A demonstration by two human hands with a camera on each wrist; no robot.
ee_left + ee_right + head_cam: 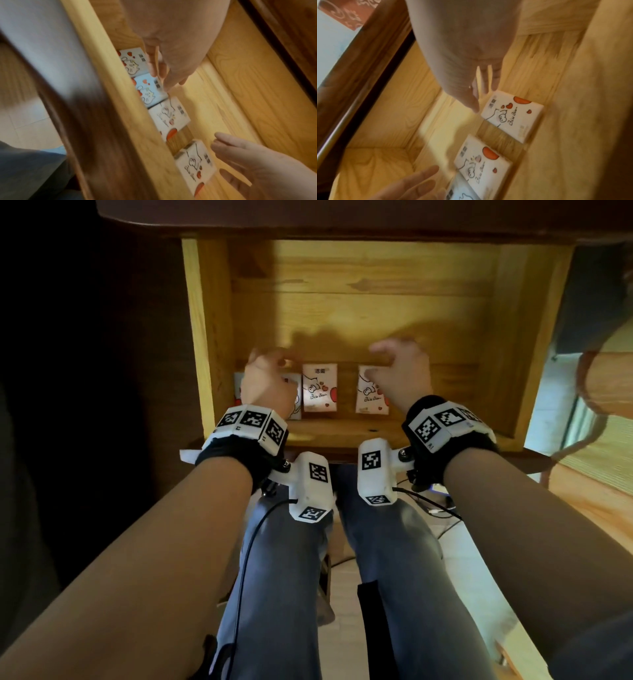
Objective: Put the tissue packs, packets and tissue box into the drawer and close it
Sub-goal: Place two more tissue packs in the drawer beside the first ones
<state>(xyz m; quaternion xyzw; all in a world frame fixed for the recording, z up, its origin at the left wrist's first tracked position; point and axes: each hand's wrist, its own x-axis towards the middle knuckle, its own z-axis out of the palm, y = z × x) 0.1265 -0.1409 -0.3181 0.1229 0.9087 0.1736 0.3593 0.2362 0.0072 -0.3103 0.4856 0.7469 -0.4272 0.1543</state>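
The wooden drawer (205,337) stands pulled out in front of me. Several small tissue packs lie flat in a row along its front wall: two white ones with red hearts (319,387) (371,393), and two more (294,392) partly hidden under my left hand. My left hand (270,368) hovers over the left packs (149,90) with relaxed fingers (164,70), holding nothing. My right hand (394,361) hovers above the rightmost pack (511,117), fingers (471,97) spread and empty. No tissue box is in view.
The back and right part of the drawer floor (376,313) is bare wood. A dark tabletop edge (308,220) overhangs the drawer's back. My knees (342,559) are just below the drawer front. A wooden frame (599,491) stands at right.
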